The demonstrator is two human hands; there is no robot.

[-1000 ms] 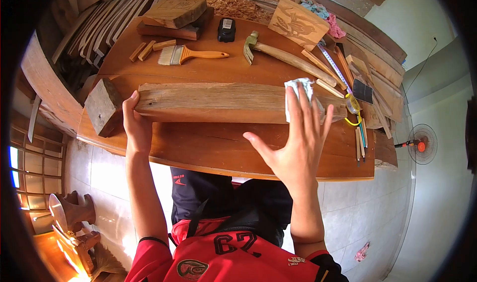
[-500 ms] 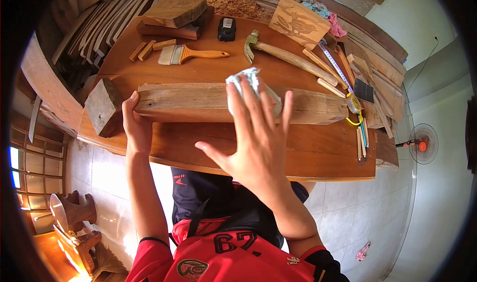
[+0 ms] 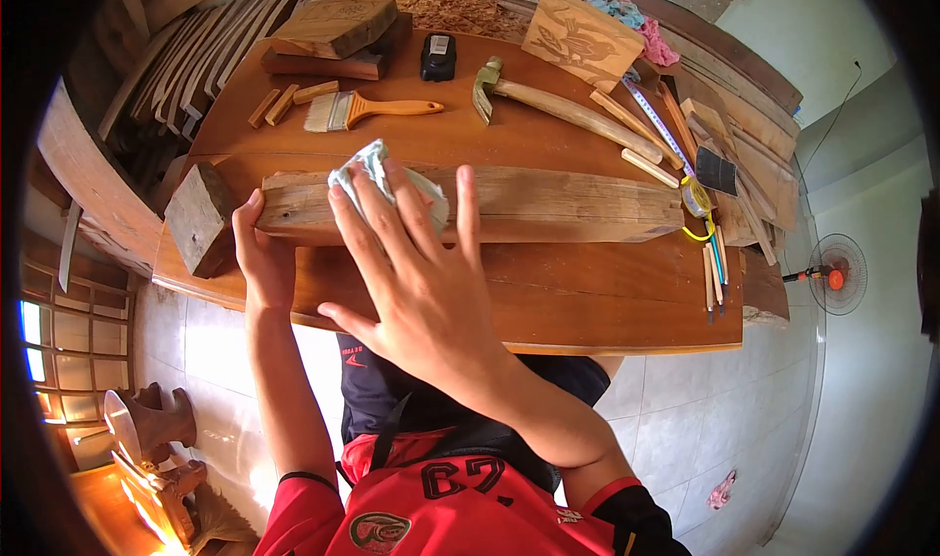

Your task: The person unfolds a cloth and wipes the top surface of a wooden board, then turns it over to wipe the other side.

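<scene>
A long wooden beam [image 3: 568,202] lies across the table. Its left end is gripped by my left hand [image 3: 262,262], with the thumb on top and the other fingers hidden against the near side. My right hand [image 3: 421,292] lies over the beam's left part, fingers spread, palm down on a pale cloth [image 3: 434,196] that is pressed to the top face. The cloth bunches up beyond the fingertips. Left of the beam, close to my left hand, stands a dark wooden block [image 3: 201,220].
Behind the beam lie a paintbrush [image 3: 367,109], a black device [image 3: 439,59], a hammer [image 3: 558,106] and a carved board [image 3: 583,45]. A tape measure [image 3: 696,197] and pencils [image 3: 713,272] are by its right end. Stacked blocks [image 3: 338,27] sit at the back left of the table [image 3: 548,311].
My right hand has slid left along the beam with the cloth, from the middle to nearer my left hand. My left hand still holds the beam's left end.
</scene>
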